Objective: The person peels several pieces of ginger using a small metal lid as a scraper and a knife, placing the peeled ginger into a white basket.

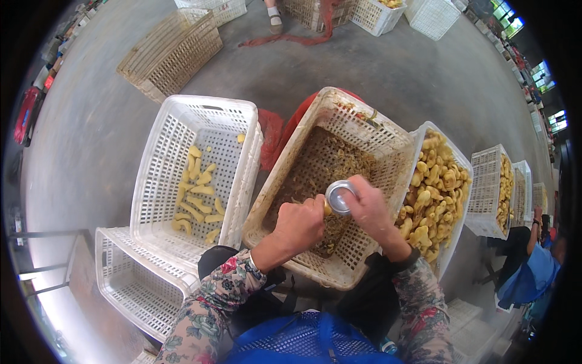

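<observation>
My left hand (301, 224) is closed around a piece of ginger root (327, 208), of which only a small yellow part shows. My right hand (370, 207) grips a round metal tool (339, 197), shaped like a ring or shallow cup, which touches or nearly touches the ginger. Both hands are over a stained plastic crate (391, 164) with brown scrapings (348, 159) on its bottom. To the left, a white crate (152, 182) holds several pale peeled ginger pieces (200, 189). On the right stands a white crate (460, 223) heaped with ginger roots (434, 195).
An empty-looking white crate (136, 291) lies lower left. Red netting (273, 136) lies between the crates. A brown-stained crate (173, 54) stands upper left, more crates (489, 191) at the right. A person in blue (529, 273) sits far right; another's foot (275, 20) shows at the top.
</observation>
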Demonstrator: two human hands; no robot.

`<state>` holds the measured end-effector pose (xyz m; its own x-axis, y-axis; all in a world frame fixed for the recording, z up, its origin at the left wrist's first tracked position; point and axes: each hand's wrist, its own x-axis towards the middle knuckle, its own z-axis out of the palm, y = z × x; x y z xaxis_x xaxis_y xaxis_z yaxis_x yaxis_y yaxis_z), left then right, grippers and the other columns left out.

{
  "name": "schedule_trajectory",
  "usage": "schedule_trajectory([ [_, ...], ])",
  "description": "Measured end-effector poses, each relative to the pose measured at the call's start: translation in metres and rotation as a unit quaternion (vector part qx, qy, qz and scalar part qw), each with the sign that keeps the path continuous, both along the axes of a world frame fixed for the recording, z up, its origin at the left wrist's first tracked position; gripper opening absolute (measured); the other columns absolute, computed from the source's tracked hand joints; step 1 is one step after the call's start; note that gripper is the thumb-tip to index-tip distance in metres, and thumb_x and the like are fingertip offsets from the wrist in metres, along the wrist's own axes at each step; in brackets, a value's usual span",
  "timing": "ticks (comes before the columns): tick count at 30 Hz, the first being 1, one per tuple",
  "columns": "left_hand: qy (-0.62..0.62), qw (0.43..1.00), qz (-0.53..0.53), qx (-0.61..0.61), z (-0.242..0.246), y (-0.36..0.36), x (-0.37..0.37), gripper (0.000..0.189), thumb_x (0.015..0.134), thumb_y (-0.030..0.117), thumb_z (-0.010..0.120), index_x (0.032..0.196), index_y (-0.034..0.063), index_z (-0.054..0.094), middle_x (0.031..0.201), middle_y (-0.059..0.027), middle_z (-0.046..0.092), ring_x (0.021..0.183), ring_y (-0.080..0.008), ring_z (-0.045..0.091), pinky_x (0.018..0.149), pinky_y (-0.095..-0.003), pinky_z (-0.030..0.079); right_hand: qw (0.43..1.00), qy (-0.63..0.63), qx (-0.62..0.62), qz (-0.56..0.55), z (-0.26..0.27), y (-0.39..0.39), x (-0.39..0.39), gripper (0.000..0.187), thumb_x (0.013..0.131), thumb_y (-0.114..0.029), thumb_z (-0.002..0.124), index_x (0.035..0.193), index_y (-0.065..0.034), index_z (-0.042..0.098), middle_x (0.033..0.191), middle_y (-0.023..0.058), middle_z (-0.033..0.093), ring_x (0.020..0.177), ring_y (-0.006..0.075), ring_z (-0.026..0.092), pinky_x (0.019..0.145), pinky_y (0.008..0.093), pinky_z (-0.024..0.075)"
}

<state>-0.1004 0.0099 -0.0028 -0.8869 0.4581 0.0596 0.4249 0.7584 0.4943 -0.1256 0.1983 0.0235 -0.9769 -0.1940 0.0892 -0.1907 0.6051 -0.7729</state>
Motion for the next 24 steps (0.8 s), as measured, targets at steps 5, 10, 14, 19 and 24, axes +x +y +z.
schedule_trajectory([
  [5, 0.033, 0.999, 0.000, -0.011, 0.008, -0.008, 0.003, 0.022, 0.071, 0.011, 0.061, 0.087, 0.0026, 0.049, 0.068, -0.0123, 0.058, 0.053, -0.0283, 0.061, 0.045, -0.0386, 0.045, 0.991, 0.010, 0.014, -0.133, -0.019, 0.040, -0.024, 0.014, 0.091, -0.016, 0.053, 0.092, -0.0020, 0.056, 0.071, 0.0114, 0.061, 0.064, 0.0199, 0.061, 0.057, 0.0322, 0.0465],
  [10, 0.011, 0.999, 0.014, -0.028, -0.003, -0.003, 0.001, 0.034, 0.071, 0.016, 0.065, 0.099, 0.0054, 0.049, 0.072, -0.0104, 0.057, 0.058, -0.0298, 0.060, 0.048, -0.0417, 0.045, 1.000, -0.013, -0.016, -0.003, -0.002, -0.004, 0.005, 0.012, 0.091, -0.014, 0.053, 0.093, -0.0028, 0.055, 0.074, 0.0111, 0.062, 0.066, 0.0206, 0.061, 0.059, 0.0323, 0.0479],
  [14, -0.049, 0.996, 0.017, 0.072, -0.006, -0.009, -0.003, 0.038, 0.071, 0.016, 0.063, 0.107, 0.0065, 0.056, 0.073, -0.0128, 0.060, 0.062, -0.0317, 0.062, 0.054, -0.0401, 0.047, 0.992, -0.015, 0.020, -0.121, -0.039, 0.047, -0.014, 0.014, 0.092, -0.017, 0.053, 0.089, -0.0032, 0.055, 0.076, 0.0101, 0.063, 0.064, 0.0170, 0.059, 0.058, 0.0288, 0.0475],
  [19, -0.246, 0.945, 0.075, 0.204, 0.010, -0.009, -0.008, 0.028, 0.069, 0.021, 0.060, 0.093, 0.0068, 0.059, 0.068, -0.0175, 0.061, 0.067, -0.0374, 0.061, 0.061, -0.0457, 0.048, 0.996, 0.010, -0.074, -0.054, 0.001, 0.001, 0.009, 0.013, 0.090, -0.017, 0.057, 0.094, -0.0045, 0.056, 0.076, 0.0137, 0.062, 0.067, 0.0216, 0.062, 0.060, 0.0331, 0.0478],
  [24, -0.226, 0.954, 0.058, 0.187, 0.010, -0.008, -0.008, 0.039, 0.070, 0.021, 0.060, 0.107, 0.0102, 0.061, 0.072, -0.0169, 0.063, 0.068, -0.0356, 0.062, 0.063, -0.0431, 0.049, 0.985, 0.083, 0.039, -0.147, -0.027, 0.045, -0.023, 0.013, 0.090, -0.017, 0.054, 0.087, -0.0044, 0.053, 0.067, 0.0126, 0.059, 0.057, 0.0252, 0.059, 0.053, 0.0352, 0.0451],
])
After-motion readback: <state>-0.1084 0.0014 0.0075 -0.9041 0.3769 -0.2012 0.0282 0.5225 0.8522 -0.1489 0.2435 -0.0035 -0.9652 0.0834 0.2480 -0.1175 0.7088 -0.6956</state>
